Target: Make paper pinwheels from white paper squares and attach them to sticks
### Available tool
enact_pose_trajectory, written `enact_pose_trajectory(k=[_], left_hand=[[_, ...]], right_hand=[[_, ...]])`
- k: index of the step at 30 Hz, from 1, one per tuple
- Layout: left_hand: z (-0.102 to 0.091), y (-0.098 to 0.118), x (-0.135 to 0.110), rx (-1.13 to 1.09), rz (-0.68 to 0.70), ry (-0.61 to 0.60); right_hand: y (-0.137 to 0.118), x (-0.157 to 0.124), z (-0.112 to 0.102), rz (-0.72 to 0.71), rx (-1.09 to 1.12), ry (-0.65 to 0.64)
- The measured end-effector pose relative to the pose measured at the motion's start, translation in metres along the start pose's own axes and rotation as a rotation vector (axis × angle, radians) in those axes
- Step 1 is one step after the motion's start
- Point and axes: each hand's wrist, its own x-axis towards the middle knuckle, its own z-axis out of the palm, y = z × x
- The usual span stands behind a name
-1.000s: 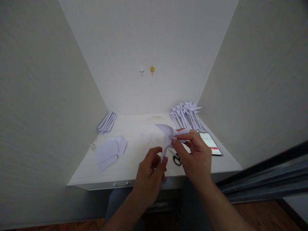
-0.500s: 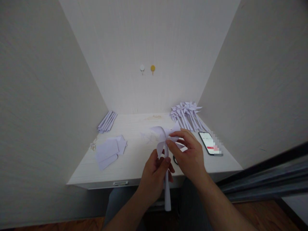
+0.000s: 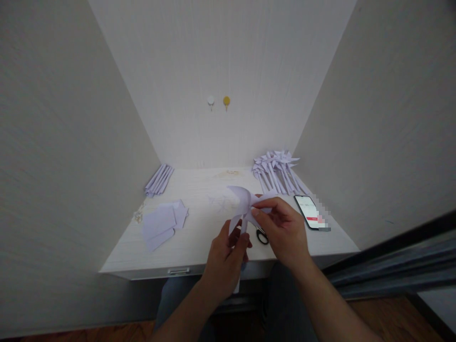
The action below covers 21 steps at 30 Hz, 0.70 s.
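Observation:
A white paper pinwheel (image 3: 242, 198) is held up over the front of the table, its curled blades on top of a rolled paper stick. My left hand (image 3: 228, 254) is closed around that stick below the blades. At the pinwheel's centre, my right hand (image 3: 281, 228) pinches the paper between thumb and forefinger; the exact spot is partly covered by the fingers. Black-handled scissors (image 3: 262, 236) lie on the table under my right hand, their blades mostly hidden.
Finished-looking paper pinwheels (image 3: 276, 168) are piled at the back right. Near them lies a phone (image 3: 308, 212) with a lit screen. Rolled paper sticks (image 3: 159, 180) sit at the back left, with flat paper sheets (image 3: 160, 225) in front. Walls enclose the table (image 3: 199, 237) on three sides.
The pinwheel's stick has tilted, its lower end swinging left and toward me. My right hand has shifted slightly right and down, and more of the scissors shows.

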Motion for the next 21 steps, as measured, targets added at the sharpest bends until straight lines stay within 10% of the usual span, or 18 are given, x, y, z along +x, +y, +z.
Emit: enact_pose_trajectory(k=[21], left_hand=[[0.011, -0.013, 0.019, 0.150, 0.087, -0.043]], right_hand=[[0.009, 0.014, -0.026, 0.210, 0.183, -0.004]])
